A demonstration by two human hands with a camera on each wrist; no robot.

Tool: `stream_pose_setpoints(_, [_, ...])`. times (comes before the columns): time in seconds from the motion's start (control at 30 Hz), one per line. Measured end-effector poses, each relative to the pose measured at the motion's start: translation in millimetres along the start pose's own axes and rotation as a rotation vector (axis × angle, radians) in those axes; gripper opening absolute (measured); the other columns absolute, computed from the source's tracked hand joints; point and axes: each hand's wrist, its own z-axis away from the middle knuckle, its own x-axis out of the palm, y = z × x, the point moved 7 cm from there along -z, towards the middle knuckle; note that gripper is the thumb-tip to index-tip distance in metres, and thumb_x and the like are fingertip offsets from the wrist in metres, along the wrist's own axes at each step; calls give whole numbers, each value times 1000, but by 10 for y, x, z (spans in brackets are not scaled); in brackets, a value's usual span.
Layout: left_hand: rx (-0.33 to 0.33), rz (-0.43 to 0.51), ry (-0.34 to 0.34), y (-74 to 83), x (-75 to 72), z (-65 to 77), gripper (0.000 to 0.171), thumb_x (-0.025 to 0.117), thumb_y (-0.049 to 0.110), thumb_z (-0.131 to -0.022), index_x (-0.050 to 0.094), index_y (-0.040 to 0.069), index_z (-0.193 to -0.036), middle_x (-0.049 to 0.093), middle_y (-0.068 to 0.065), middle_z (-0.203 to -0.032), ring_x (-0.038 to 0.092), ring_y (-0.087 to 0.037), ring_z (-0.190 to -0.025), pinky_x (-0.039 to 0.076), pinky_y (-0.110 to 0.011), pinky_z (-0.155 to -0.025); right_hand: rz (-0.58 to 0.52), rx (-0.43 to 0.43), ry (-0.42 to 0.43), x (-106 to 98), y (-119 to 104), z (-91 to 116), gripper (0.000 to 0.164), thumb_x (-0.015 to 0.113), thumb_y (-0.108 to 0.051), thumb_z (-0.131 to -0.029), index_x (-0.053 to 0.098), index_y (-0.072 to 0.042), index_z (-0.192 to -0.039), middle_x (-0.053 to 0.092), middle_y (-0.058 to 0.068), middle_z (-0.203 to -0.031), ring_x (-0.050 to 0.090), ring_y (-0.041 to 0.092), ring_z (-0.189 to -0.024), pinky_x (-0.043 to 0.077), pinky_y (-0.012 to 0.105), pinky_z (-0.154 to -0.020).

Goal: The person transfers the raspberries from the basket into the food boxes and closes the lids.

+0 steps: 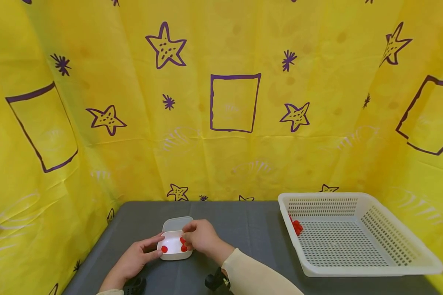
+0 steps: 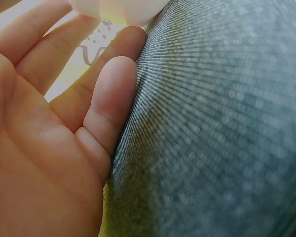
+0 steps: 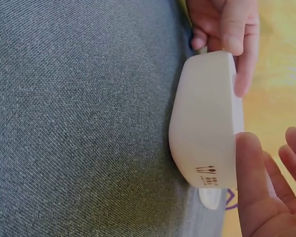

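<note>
A small white box [image 1: 174, 257] stands on the grey table, open at the top, with several small red pieces [image 1: 164, 249] inside. My left hand [image 1: 134, 256] grips its left end, thumb at the near side and fingers farther back. Over the right end is my right hand [image 1: 203, 237], fingers bent down by the red pieces there. In the right wrist view the right thumb [image 3: 250, 158] lies at the rim of the box. I cannot tell whether these fingers pinch a red piece. The left wrist view shows the left palm [image 2: 39, 163] beside the cloth.
Directly behind the box lies a pale lid-like piece [image 1: 177, 223]. A large white perforated basket [image 1: 373, 270] stands at the right of the table, with red pieces [image 1: 297, 228] at its left wall. Yellow patterned curtains [image 1: 236, 164] enclose the table at the back and sides.
</note>
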Motion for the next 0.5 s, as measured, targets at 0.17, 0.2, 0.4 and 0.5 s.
stream_pose_setpoints(0.17, [4,12,-4,15,-5,5,54,73,24,-92,58,3,-139,47,-15,-148,52,-36,-125,50,-19,-87,3,18,4,-15,-22,0,14,71,-5,-91,73,-2,-104,64,5,-80,61,21,-60,57,32,-57])
stream_pose_setpoints(0.2, [5,12,-4,15,-7,3,54,73,24,-92,58,3,-139,47,-15,-148,52,-36,-126,49,-19,-87,-4,16,1,-26,-35,-4,13,71,-5,-91,73,-3,-104,65,6,-80,61,21,-60,57,32,-57])
stream_pose_setpoints(0.4, [-5,-4,15,-5,-13,2,55,75,27,-91,60,4,-138,49,-14,-147,51,-36,-127,51,-21,-88,-103,-26,-84,-357,-336,-83,23,70,-10,-93,70,-4,-115,69,6,-100,69,29,-80,60,39,-67])
stream_pose_setpoints(0.5, [-17,-19,23,-13,-8,-4,55,75,28,-90,60,5,-138,49,-14,-147,48,-38,-129,51,-29,-92,-160,-58,-165,-733,-598,-76,34,69,-13,-95,64,-2,-128,67,11,-117,69,36,-96,59,42,-75])
